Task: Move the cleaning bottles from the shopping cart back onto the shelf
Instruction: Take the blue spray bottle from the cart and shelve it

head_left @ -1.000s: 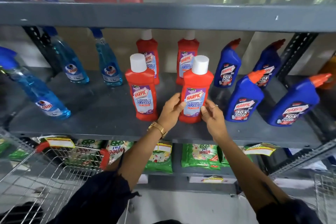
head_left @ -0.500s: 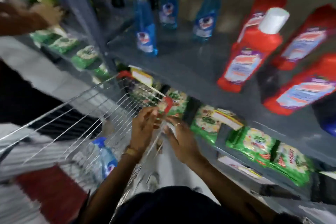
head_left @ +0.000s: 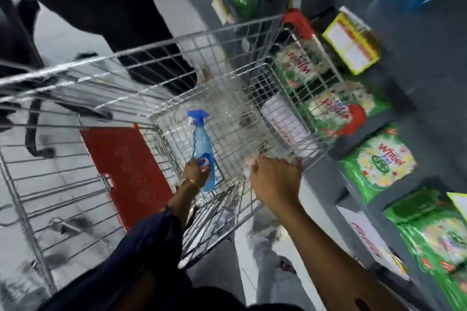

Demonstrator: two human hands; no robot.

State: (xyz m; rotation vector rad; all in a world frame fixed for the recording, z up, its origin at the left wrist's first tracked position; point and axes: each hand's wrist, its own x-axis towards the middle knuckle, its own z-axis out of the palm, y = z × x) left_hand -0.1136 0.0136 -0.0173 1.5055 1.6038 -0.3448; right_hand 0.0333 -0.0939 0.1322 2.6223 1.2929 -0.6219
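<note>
One bottle: blue spray bottle (head_left: 202,151) inside the cart (head_left: 161,43)
Left hand (head_left: 193,173): grip clenched on the bottle's lower part
Right hand (head_left: 274,179): grip clenched on the cart's rim

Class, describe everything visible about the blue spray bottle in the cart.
The blue spray bottle looks like translucent plastic holding blue liquid, with a darker blue trigger head and a red, white and blue label low on its body. It lies inside the wire shopping cart, head pointing away. The left hand grips its lower body.
</note>
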